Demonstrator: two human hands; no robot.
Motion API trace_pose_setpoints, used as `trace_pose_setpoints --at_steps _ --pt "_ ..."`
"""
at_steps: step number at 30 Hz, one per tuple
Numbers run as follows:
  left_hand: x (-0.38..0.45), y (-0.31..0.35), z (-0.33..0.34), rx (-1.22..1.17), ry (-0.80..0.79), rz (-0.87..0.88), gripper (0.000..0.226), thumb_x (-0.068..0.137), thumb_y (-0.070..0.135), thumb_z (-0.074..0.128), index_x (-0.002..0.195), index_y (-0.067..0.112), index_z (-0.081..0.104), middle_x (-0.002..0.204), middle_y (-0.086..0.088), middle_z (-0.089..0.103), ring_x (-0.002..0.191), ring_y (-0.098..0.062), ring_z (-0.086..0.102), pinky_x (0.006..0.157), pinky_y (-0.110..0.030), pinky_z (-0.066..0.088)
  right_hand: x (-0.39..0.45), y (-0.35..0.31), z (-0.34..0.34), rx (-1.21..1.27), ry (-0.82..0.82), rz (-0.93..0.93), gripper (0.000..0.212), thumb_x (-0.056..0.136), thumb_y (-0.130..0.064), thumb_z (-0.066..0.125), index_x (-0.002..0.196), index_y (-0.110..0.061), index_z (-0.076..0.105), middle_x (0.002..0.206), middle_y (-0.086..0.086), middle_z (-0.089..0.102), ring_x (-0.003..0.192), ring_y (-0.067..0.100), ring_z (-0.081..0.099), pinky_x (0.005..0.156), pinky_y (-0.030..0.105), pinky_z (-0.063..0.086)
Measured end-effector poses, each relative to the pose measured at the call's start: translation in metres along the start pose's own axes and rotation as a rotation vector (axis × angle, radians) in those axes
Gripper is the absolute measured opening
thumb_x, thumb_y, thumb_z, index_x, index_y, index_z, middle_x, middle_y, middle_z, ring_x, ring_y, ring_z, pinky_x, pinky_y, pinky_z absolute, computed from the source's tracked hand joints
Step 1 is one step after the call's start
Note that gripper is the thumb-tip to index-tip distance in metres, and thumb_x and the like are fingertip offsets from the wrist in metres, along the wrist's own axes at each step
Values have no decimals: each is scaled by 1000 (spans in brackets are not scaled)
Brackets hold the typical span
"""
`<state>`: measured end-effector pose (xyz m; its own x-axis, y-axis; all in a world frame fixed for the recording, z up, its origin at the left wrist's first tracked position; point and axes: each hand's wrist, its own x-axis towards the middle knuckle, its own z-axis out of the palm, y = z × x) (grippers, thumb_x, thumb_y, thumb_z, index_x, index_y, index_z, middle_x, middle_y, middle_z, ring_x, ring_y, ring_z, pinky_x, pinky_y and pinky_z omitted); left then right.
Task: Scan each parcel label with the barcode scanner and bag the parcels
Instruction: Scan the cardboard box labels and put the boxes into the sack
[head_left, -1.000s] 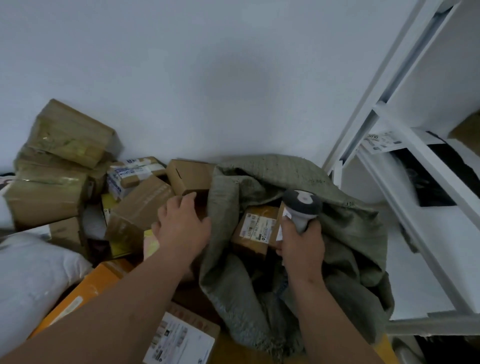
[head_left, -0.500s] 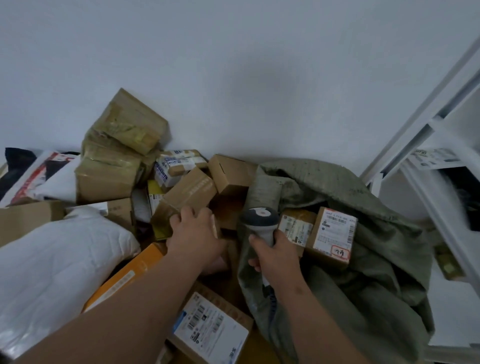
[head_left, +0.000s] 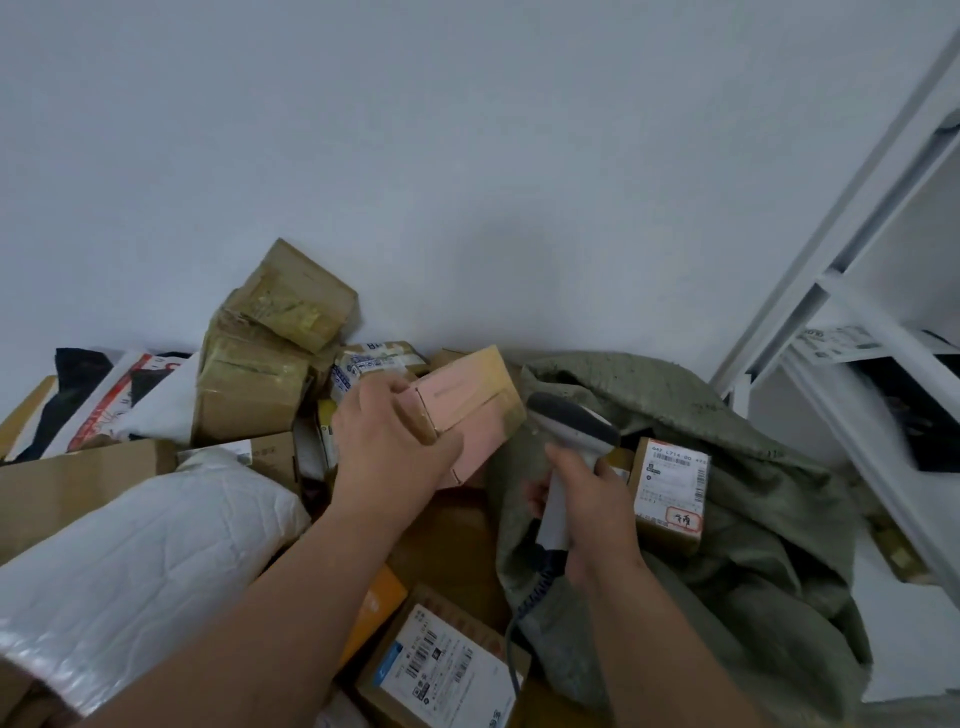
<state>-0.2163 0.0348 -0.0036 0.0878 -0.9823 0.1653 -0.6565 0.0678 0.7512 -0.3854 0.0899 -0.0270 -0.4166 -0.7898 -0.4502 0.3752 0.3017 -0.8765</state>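
Head view: left hand (head_left: 387, 447) grips a small cardboard box (head_left: 467, 410) above the pile; right hand (head_left: 592, 499) clutches the barcode scanner (head_left: 569, 431) beside the green sack (head_left: 753, 519).

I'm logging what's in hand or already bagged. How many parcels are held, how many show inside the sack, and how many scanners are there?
Parcels held: 1, a pinkish box in the left hand
Parcels showing in the green sack: 1, a labelled box
Scanners: 1, in the right hand
Total: 3
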Motion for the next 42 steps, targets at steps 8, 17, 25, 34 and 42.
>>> trace_pose_setpoints --at_steps 8,17,25,34,42 --pt "-19 -3 5 -179 -134 -68 72 64 34 86 109 36 30 112 6 44 104 -15 49 85 -37 51 -21 -4 16 111 -68 -14 26 91 -35 69 113 -25 60 106 4 68 97 23 68 84 40 58" --pt "-40 1 -3 0 -10 357 72 74 29 81 128 30 34 151 7 12 143 -29 20 110 -45 38 -33 -5 20 245 -27 -56 28 89 -35 72 115 -31 64 104 4 73 97 26 71 88 45 58" --pt "-43 15 -6 -85 -60 460 77 74 21 80 132 30 32 147 8 21 136 -9 24 107 -30 38 -33 -6 25 358 -57 -102 34 90 -22 71 120 -33 62 101 2 77 97 27 73 80 44 59" --pt "-15 34 -22 -555 -74 -111 34 95 14 61 125 28 59 106 15 62 95 1 61 84 -22 54 -28 -4 25 408 -30 -115 29 92 -16 67 116 -31 61 97 -1 78 89 19 75 65 33 61" --pt "-10 20 -22 -632 -478 -458 18 94 53 53 104 41 62 115 2 64 105 -20 60 85 -39 51 -24 -3 25 342 1 -178 33 90 -17 69 118 -33 61 106 -3 76 102 20 71 87 43 58"
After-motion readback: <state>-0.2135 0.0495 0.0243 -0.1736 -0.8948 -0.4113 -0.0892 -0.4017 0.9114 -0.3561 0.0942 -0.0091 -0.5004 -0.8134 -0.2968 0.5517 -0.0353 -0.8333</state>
